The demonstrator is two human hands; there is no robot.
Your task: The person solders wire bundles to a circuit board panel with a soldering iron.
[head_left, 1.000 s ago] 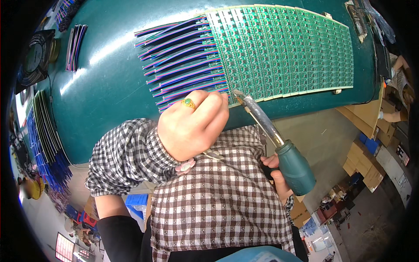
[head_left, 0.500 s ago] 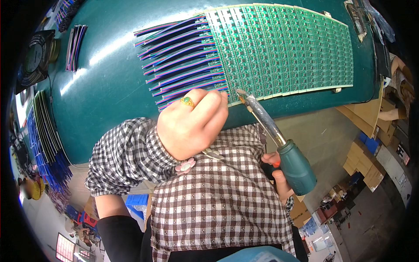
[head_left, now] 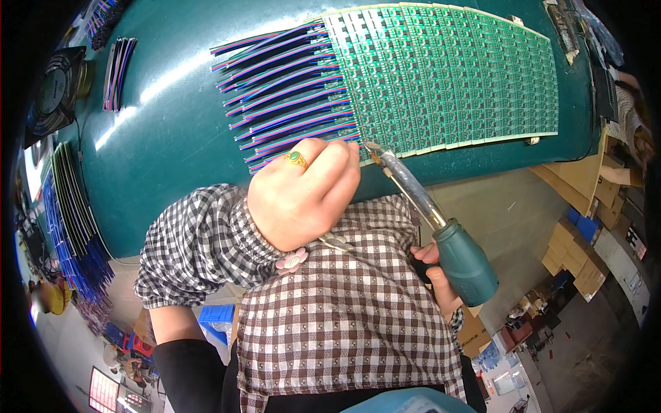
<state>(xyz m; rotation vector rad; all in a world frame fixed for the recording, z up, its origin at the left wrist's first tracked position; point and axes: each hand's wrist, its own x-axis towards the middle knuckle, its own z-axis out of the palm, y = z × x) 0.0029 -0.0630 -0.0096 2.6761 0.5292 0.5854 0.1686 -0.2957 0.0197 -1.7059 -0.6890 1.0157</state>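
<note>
My left hand (head_left: pixel 303 193), with a green-stoned ring, is closed in a pinch at the near left corner of the green circuit board panel (head_left: pixel 447 82). A multicoloured ribbon wire (head_left: pixel 265 164) runs under its knuckles toward the pinched fingertips, which are partly hidden. My right hand (head_left: pixel 441 275) grips a soldering iron (head_left: pixel 465 261) by its thick green handle, mostly from behind. The iron's tip (head_left: pixel 370 147) meets the panel's corner just right of my left fingertips. More ribbon wires (head_left: pixel 289 89) lie in rows along the panel's left edge, their ends on the boards.
The panel lies on a green tabletop (head_left: pixel 172 138). To the left are a black fan (head_left: pixel 58 89), a small wire bundle (head_left: pixel 120 72) and a large hanging wire bundle (head_left: pixel 72 227). Cardboard (head_left: pixel 568 179) stands beyond the table's right edge, where another person's arm (head_left: pixel 620 175) shows.
The soldering iron has shifted slightly left, bringing its tip closer to my left fingertips. My right hand has moved with it; my left hand has stayed almost still.
</note>
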